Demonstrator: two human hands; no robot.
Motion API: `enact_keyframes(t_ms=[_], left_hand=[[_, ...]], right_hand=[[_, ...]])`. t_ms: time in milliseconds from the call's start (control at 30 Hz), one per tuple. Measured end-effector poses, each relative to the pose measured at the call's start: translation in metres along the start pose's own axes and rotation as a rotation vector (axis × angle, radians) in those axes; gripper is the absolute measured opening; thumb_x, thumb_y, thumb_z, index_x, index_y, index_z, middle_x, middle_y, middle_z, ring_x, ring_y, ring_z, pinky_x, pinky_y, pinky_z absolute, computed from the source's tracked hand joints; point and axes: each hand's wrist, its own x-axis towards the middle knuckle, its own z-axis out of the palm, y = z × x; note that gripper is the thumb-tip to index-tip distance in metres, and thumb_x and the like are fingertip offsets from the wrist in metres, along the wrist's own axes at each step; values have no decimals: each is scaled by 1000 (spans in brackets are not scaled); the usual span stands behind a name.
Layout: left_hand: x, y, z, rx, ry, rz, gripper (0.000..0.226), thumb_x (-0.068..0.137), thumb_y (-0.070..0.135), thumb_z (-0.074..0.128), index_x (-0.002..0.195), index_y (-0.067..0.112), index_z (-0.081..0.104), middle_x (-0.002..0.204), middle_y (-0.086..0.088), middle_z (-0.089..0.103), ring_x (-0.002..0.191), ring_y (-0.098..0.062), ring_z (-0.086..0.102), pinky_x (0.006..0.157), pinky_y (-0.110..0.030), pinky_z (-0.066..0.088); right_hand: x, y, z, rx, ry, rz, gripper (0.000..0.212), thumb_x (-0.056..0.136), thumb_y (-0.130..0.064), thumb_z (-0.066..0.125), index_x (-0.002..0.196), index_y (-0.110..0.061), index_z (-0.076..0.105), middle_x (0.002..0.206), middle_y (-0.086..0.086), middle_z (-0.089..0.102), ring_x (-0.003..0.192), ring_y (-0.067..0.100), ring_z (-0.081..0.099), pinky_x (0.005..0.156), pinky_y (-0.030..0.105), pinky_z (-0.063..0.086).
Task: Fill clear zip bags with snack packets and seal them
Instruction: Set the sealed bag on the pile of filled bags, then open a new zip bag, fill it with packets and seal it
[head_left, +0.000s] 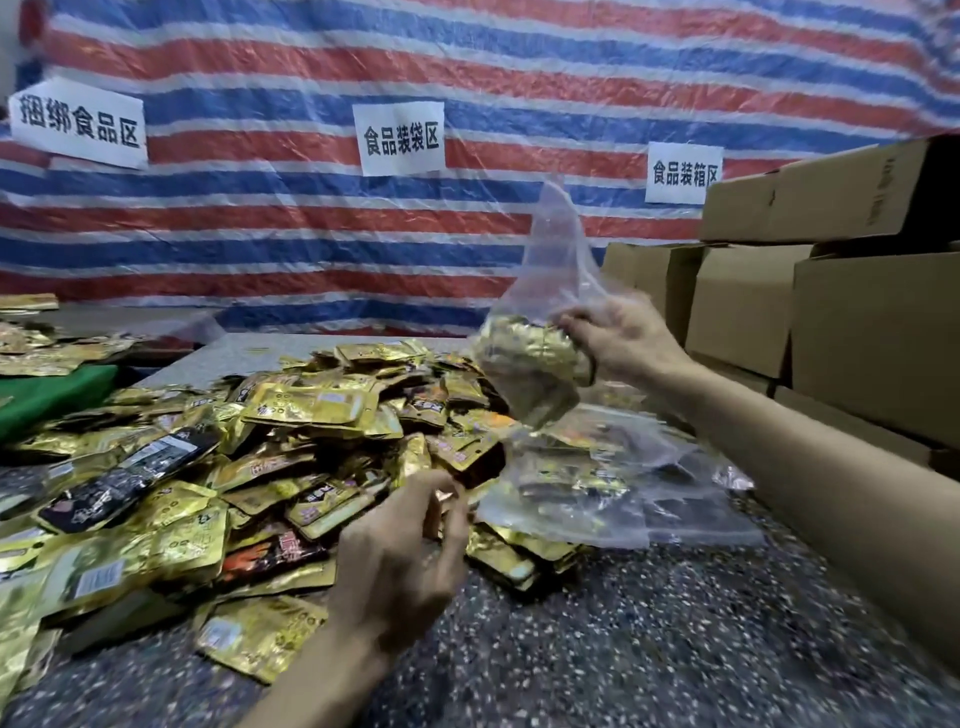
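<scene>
A big heap of gold and black snack packets (270, 447) covers the speckled floor. My right hand (623, 338) is raised above the heap and grips a clear zip bag (550, 291) with gold packets bunched in its lower part; the bag's empty top sticks up. More clear bags (613, 488) lie flat on the heap's right edge, some over packets. My left hand (410, 561) hovers low in front of the heap with fingers curled and fingertips close together; whether it pinches anything is unclear.
Cardboard boxes (831, 322) are stacked at the right. A striped red, white and blue tarp (311, 218) with paper signs hangs behind. A green cloth (47, 395) lies at the left. Bare speckled floor (623, 649) lies in front.
</scene>
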Motion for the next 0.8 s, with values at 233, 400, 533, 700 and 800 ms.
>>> enact_keyframes(t_ms=[233,400,533,700,800], left_hand=[[-10,-25,1,-66,-23,-132,19,92,41,46,88,24,55,54,8,48,55,-13,55,37,-13,34],[-8,-27,-1,-103,-39,-179,21,91,46,45,88,27,53,55,2,50,47,-17,50,36,-32,40],[-6,-28,1,-116,-56,-208,24,92,45,45,89,24,54,57,4,50,48,-15,50,40,-26,36],[-9,-31,2,-69,-86,-240,17,94,37,51,90,22,56,60,2,54,52,-13,52,45,-28,42],[-11,-32,-1,-43,-119,-263,20,92,45,46,90,27,54,66,5,55,58,-11,53,50,-32,46]], right_hand=[[19,67,5,-418,-35,171,31,94,-41,57,107,-17,72,104,6,74,92,29,68,78,40,56],[-10,87,25,-630,-565,452,82,75,-83,55,126,-18,60,132,14,60,126,43,50,106,61,36],[-45,60,58,-539,-113,83,68,79,-58,51,141,-29,47,156,4,36,149,30,14,114,67,3],[-107,18,113,-50,60,-157,23,82,-27,66,105,-25,64,116,-8,61,115,10,50,101,35,38],[-125,18,131,130,73,-152,17,83,-9,73,94,-19,65,104,-7,63,104,8,58,91,26,46]])
